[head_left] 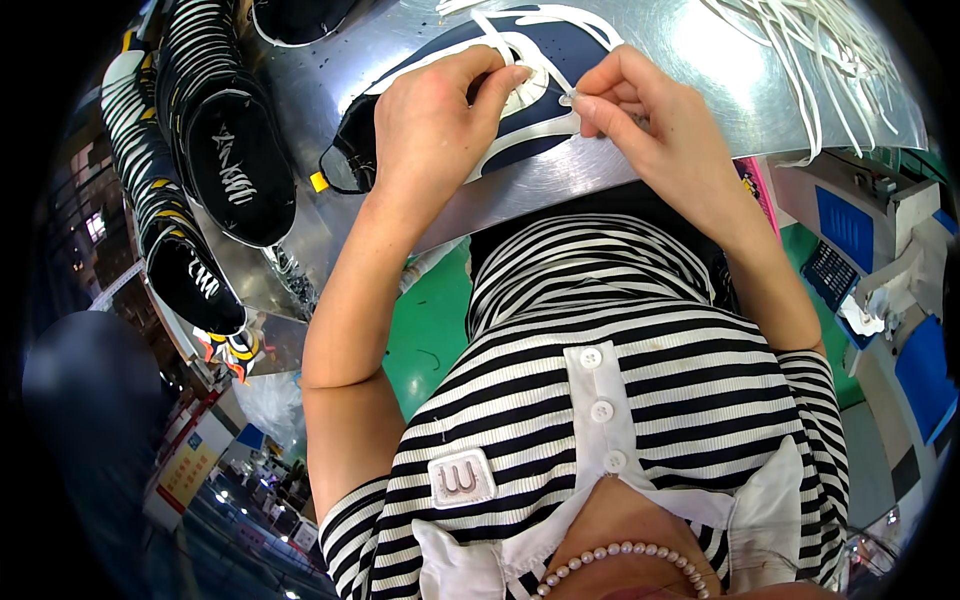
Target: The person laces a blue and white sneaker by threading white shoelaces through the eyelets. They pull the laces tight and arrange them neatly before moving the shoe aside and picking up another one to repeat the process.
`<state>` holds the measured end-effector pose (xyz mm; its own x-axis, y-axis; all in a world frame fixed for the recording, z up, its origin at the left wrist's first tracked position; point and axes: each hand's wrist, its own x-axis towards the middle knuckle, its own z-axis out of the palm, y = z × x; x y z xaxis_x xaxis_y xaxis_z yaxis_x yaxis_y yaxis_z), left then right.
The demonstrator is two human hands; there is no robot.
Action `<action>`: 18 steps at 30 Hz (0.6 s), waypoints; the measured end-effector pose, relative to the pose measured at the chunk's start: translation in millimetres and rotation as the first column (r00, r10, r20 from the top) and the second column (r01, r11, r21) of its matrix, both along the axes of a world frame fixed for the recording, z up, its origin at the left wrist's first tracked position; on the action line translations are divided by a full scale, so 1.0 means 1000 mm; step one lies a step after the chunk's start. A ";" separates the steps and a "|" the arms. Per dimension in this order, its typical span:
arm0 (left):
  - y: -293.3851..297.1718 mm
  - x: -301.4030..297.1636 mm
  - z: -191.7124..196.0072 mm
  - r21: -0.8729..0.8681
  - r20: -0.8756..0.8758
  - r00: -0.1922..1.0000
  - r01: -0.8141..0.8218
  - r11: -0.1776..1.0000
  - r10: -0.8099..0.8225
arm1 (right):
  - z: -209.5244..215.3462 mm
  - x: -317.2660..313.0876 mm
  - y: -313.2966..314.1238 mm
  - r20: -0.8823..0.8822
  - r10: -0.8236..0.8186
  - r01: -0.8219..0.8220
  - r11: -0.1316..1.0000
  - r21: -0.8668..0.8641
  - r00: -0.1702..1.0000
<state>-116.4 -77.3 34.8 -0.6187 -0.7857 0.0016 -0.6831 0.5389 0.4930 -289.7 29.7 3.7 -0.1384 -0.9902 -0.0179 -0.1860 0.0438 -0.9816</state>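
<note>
A navy shoe upper (528,118) with white trim lies on its side on the metal table, its black-lined heel opening to the left with a small yellow tab. My left hand (430,115) bends over it, thumb and forefinger closed on the white eyelet edge. A white shoelace (590,22) is partly threaded there and loops across the upper. Between thumb and forefinger, my right hand (665,115) pinches the lace's end just right of the eyelets. The other right fingers are curled in.
Rows of nested black shoes (235,165) stand along the left. A bundle of loose white laces (800,50) lies at the table's far right, some hanging over the metal edge (590,175). Grey equipment with a blue panel (845,230) stands right, above the green floor (430,320).
</note>
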 end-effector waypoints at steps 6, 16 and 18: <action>-0.001 0.000 0.001 -0.010 -0.005 1.000 0.016 1.000 -0.016 | -0.007 0.003 -0.004 -0.110 0.040 -0.043 0.999 -0.021 0.993; -0.001 0.008 0.001 0.459 -0.120 0.993 0.050 0.887 0.007 | -0.004 0.031 -0.020 -0.551 0.045 -0.002 0.997 0.079 0.833; 0.008 0.009 -0.004 0.244 -0.149 0.987 0.096 0.965 -0.061 | -0.010 0.040 -0.025 -0.582 0.042 0.022 0.995 0.102 0.812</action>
<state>-107.5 -69.3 31.0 -0.6858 -0.7212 -0.0974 -0.5586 0.4358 0.7057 -250.1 4.6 -6.0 -0.1445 -0.9889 -0.0345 -0.7225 0.1293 -0.6791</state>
